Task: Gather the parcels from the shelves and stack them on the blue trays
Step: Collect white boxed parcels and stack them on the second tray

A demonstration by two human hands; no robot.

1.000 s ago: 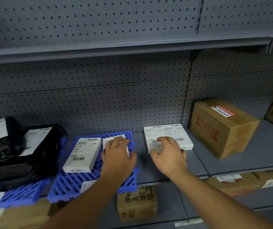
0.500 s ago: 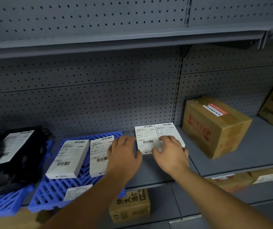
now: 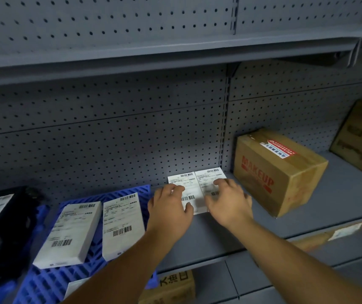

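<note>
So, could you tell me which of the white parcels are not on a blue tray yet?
The two white parcels under both hands, lying side by side on the bare grey shelf; the other two already lie on the blue tray.

The grey metal shelf (image 3: 219, 233) has a perforated back panel and carries, from left to right, a blue slatted tray (image 3: 50, 284), two flat white parcels (image 3: 194, 185) lying side by side and touching, and a brown cardboard box (image 3: 278, 172) printed "MAKEUP" in red. A second brown box (image 3: 359, 139) stands at the far right edge of the shelf, apart from the first. The white parcels lie directly on the shelf surface, between the tray and the "MAKEUP" box.
</note>
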